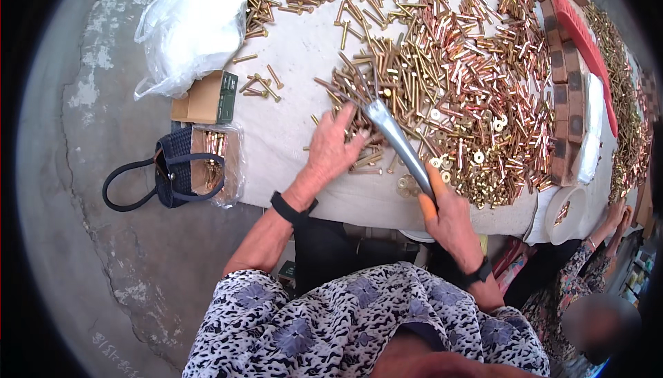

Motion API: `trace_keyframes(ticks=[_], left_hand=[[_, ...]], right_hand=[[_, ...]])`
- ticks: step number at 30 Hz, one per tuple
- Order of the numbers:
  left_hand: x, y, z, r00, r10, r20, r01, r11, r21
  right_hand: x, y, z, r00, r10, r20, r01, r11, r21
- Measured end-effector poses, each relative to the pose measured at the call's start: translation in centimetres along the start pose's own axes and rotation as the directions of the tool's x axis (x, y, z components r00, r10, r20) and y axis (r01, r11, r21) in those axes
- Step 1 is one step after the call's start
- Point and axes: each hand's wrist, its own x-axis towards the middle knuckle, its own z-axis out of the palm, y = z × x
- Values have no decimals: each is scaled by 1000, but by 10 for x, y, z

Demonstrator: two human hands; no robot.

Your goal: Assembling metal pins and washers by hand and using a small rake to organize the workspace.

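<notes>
Silver rake (pixel 399 142) — gripped, R hand (pixel 450 220), L hand (pixel 331 149) half-open, nr bolts (pixel 418 91)

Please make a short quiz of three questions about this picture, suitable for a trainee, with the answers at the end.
1. Which hand grips the silver metal tool?
2. True or false: the dark blue handbag is to the left of the bolt pile.
3. Which colour are the finger covers? A) green B) orange C) white

Key:
1. The right hand
2. True
3. B
</notes>
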Motion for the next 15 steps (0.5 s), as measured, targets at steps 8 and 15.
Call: trace_keyframes(ticks=[8, 15], left_hand=[[-39, 25, -9, 983, 60, 172, -57, 998, -18], [-46, 81, -32, 993, -25, -113, 13, 995, -102]], right_hand=[[-45, 14, -18, 998, 20, 56, -27, 991, 128], [-24, -7, -10, 996, -4, -90, 32, 952, 305]])
